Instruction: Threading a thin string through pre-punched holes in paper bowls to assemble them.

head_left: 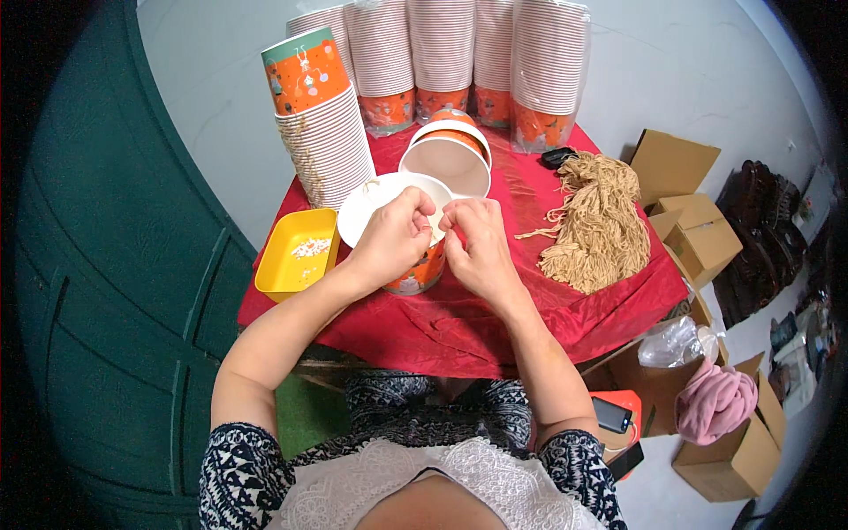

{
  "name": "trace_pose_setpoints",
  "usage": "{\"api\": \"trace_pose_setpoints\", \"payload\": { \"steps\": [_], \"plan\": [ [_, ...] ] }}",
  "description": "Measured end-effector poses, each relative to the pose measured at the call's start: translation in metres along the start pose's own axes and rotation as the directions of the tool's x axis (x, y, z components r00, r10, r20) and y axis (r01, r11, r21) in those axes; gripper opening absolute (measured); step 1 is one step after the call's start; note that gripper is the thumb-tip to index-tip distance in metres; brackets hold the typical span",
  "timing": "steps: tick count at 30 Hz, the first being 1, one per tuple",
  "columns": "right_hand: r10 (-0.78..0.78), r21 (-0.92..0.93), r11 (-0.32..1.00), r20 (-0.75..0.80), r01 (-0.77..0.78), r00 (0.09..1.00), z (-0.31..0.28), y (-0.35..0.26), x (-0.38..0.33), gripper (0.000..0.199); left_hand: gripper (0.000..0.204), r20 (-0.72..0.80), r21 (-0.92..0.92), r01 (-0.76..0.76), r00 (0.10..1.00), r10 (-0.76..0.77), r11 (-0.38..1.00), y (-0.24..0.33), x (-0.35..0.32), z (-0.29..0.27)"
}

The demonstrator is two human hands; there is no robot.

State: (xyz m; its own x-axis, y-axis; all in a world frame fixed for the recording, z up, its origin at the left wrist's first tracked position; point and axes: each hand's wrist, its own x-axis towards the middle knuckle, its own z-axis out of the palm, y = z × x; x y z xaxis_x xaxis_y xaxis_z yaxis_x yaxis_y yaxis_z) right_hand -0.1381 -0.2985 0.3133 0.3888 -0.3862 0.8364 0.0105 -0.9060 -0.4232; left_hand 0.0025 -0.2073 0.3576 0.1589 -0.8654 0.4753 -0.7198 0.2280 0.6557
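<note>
My left hand [396,234] and my right hand [478,246] face each other over an orange printed paper bucket [417,276]. The fingertips of both are pinched together; whatever they hold, if anything, is too small or hidden to make out. Beneath and left of my left hand shows a round white lid or disc [360,212], with a bit of tan string on its far side. A yellow plastic tray [274,269] stands left of the bucket, holding small white pieces [311,247]. To the right lies a heap of tan strings [599,225].
Nested paper buckets [327,150] rise at the left, and wrapped stacks [442,44] line the wall. Two or more buckets [449,166] lie on their sides on the red cloth [477,340]. Cardboard boxes [702,238] and a pink cloth [717,402] are right of the table.
</note>
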Motion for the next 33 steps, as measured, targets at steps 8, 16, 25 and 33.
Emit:
{"api": "trace_pose_setpoints", "payload": {
  "steps": [8,16,25,33],
  "plan": [
    [-0.003,-0.020,1.000,0.067,0.005,0.998,-0.002,0.001,0.003,0.020,0.025,-0.118,0.153,-0.167,0.976,0.185,0.974,-0.003,-0.011,0.009],
    [0.014,-0.047,0.999,0.144,-0.007,0.990,0.003,0.006,0.005,0.014,0.024,-0.156,0.272,-0.336,0.910,0.385,0.902,-0.010,-0.017,0.015],
    [0.209,0.174,0.953,0.219,-0.249,0.953,0.001,0.007,0.004,0.013,0.025,-0.162,0.228,-0.333,0.913,0.373,0.915,-0.008,-0.017,0.014],
    [0.208,0.190,0.957,0.077,-0.219,0.975,0.004,-0.002,0.001,0.008,0.019,-0.130,0.016,-0.140,0.981,0.141,0.990,-0.008,-0.012,0.008]
  ]
}}
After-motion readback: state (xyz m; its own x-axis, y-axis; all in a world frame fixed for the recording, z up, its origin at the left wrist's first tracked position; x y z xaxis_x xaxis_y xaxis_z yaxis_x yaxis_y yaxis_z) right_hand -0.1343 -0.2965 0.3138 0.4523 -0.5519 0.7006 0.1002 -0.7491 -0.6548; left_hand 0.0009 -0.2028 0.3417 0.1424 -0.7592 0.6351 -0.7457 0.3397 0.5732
